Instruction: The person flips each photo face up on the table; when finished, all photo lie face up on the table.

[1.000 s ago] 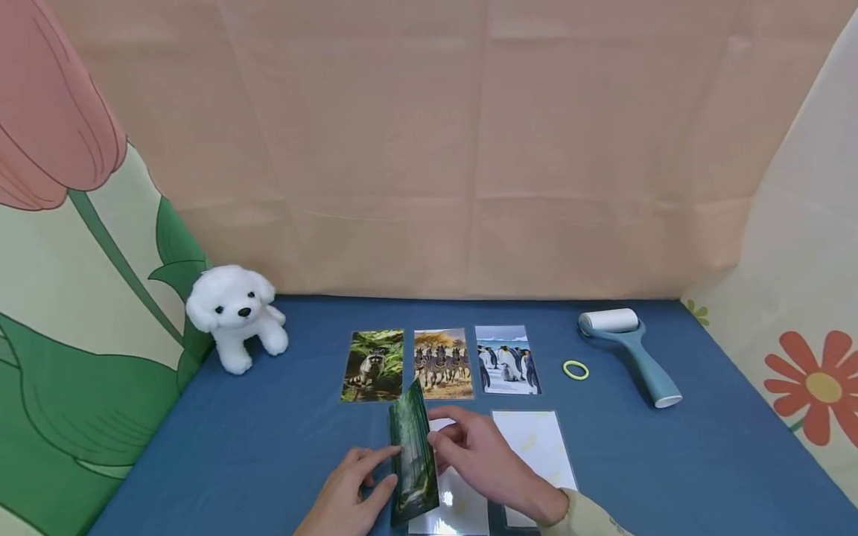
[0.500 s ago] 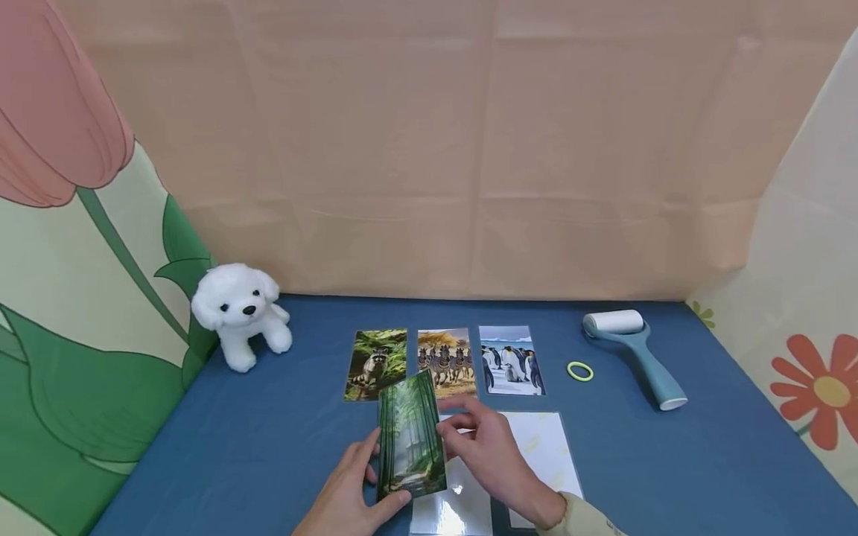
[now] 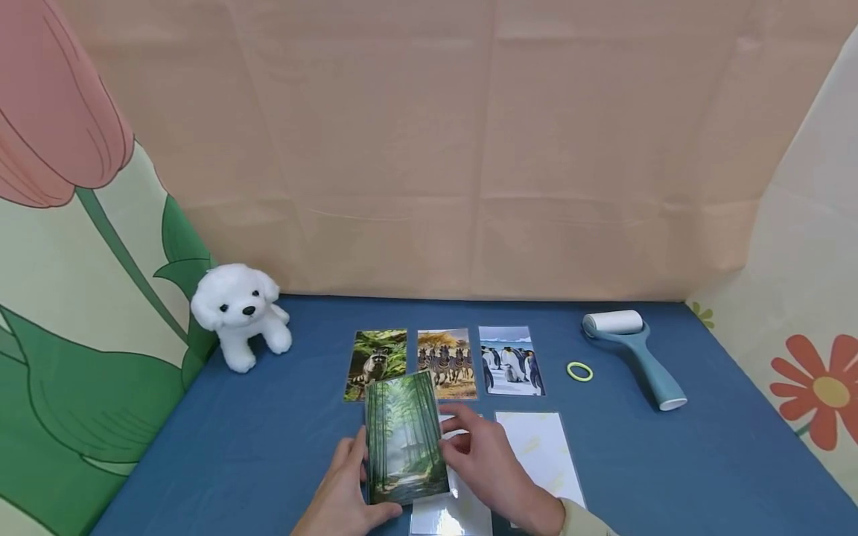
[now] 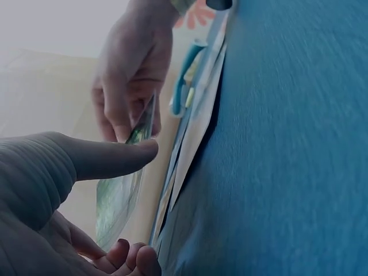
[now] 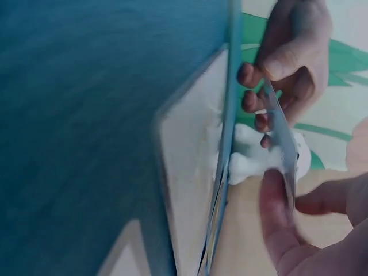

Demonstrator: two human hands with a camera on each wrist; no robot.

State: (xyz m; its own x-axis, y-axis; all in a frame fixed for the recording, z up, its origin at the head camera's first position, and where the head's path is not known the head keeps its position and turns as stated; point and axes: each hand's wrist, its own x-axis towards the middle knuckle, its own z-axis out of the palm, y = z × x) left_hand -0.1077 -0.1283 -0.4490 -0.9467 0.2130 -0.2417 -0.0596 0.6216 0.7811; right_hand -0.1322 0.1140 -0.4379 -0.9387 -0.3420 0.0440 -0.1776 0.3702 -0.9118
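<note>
A forest picture card is raised at a tilt in front of me, its picture facing the head camera. My right hand pinches its right edge between thumb and fingers, as the right wrist view also shows. My left hand is at the card's left edge and lower corner, fingers loosely spread, the thumb straight. Below the card, partly hidden by it and my right hand, lies a glossy white sheet. A second white sheet lies to its right.
Behind lie a raccoon picture, a zebra picture and a penguin picture. A yellow-green ring and a blue-handled lint roller lie right. A white plush dog stands at the back left of the blue table.
The forest card has turned from nearly edge-on to face the head camera and shifted slightly left. My left thumb has slid down off its face. My right hand keeps its pinch.
</note>
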